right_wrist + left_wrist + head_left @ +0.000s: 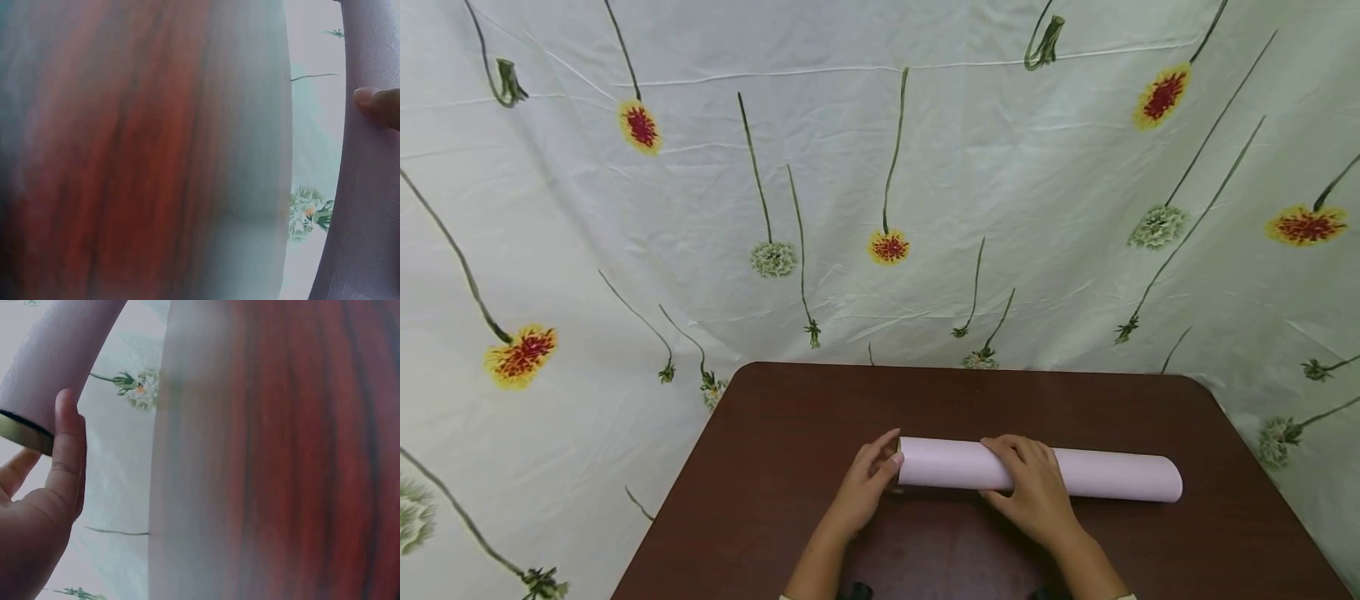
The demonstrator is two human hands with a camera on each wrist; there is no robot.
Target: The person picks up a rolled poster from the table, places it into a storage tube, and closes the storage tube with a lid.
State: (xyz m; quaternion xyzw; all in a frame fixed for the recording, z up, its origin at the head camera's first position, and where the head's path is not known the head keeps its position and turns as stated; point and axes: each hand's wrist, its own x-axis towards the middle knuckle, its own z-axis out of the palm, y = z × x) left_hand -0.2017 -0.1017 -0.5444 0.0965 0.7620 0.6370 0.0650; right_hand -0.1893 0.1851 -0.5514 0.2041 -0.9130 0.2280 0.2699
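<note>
A long roll of pale pink textured paper (1116,476) lies crosswise over the dark brown table. Around its middle-left part, my right hand (1037,492) grips it, fingers over the top and thumb on the near side. That thumb (378,106) presses against the crinkled surface in the right wrist view. At the roll's left end is my left hand (859,490), with fairly straight fingers and the thumb touching the rim. The left wrist view shows the roll's open end (25,434), yellowish inside, beside the left fingers.
The wooden table (760,483) has rounded far corners. Behind and around it hangs a white cloth (835,150) printed with flowers. Two small dark objects, including one at the near edge (861,591), show by the forearms.
</note>
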